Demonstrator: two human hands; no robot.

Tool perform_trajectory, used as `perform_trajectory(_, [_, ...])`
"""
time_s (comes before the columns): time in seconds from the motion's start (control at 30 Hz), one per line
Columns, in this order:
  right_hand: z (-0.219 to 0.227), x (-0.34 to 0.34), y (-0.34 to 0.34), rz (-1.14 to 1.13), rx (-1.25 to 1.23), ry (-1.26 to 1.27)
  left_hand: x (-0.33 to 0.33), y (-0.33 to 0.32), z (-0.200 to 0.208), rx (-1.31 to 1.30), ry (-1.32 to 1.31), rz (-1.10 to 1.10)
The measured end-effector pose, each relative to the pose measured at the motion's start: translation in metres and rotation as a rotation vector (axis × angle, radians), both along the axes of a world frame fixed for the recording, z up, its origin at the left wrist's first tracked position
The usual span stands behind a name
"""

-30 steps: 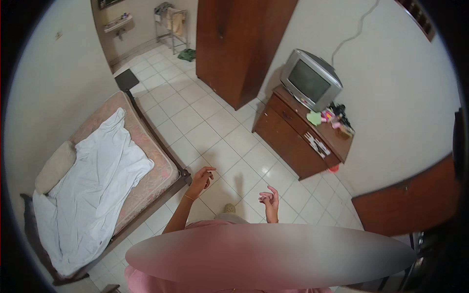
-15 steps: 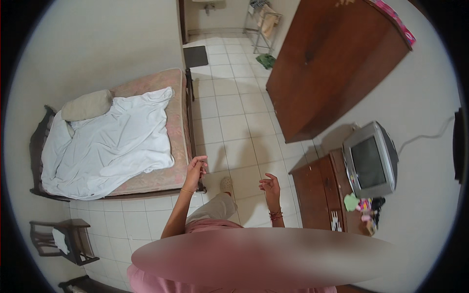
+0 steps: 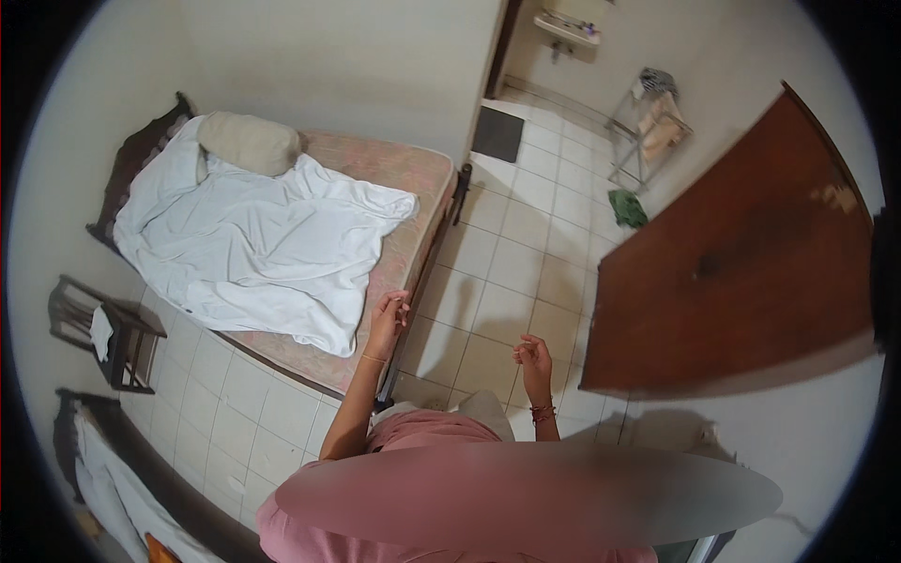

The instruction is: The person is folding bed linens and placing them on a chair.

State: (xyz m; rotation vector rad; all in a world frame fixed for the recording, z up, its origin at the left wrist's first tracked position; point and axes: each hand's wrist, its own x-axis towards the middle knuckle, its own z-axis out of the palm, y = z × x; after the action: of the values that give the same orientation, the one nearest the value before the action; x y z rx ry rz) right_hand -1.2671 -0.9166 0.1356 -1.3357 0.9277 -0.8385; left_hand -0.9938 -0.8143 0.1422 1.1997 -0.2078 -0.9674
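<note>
My left hand (image 3: 388,317) hangs in the air near the corner of the bed, fingers loosely bent and apart, with nothing seen in it. To its right, my right hand (image 3: 533,358) is raised over the tiled floor (image 3: 497,314), its fingers slightly curled and apart, also holding nothing visible. Nearest the left hand is the pink patterned mattress (image 3: 413,235), partly covered by a rumpled white sheet (image 3: 253,244). A beige pillow (image 3: 249,143) lies at the headboard end, on the sheet's edge.
A brown wooden wardrobe (image 3: 723,272) stands on the right. Farther off are a dark mat (image 3: 497,134), a sink (image 3: 568,28), a metal rack (image 3: 627,141) with cloths and a green cloth (image 3: 627,208) on the floor. A dark chair (image 3: 122,342) and another bed (image 3: 141,450) are at left.
My view has turned left and moved forward. The wardrobe and bed shift right in view, the television and cabinet have gone out of sight, and another bed shows. Both hands stay raised.
</note>
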Motion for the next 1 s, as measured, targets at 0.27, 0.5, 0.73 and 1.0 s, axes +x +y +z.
perform_trajectory(0.27, [-0.024,0.048,-0.155,0.376,-0.236,0.281,0.016,-0.098,-0.036,0.009,0.081,0.309])
perform_trajectory(0.5, [-0.008,0.088,-0.304,0.600,-0.286,0.367,0.039,-0.207,-0.023,0.007,0.111,0.582])
perform_trajectory(0.73, [0.011,0.160,-0.447,0.830,-0.302,0.387,0.050,-0.268,-0.001,-0.050,0.101,0.683])
perform_trajectory(1.0, [0.001,0.280,-0.527,0.949,-0.343,0.219,0.104,-0.356,-0.036,-0.023,0.143,0.887])
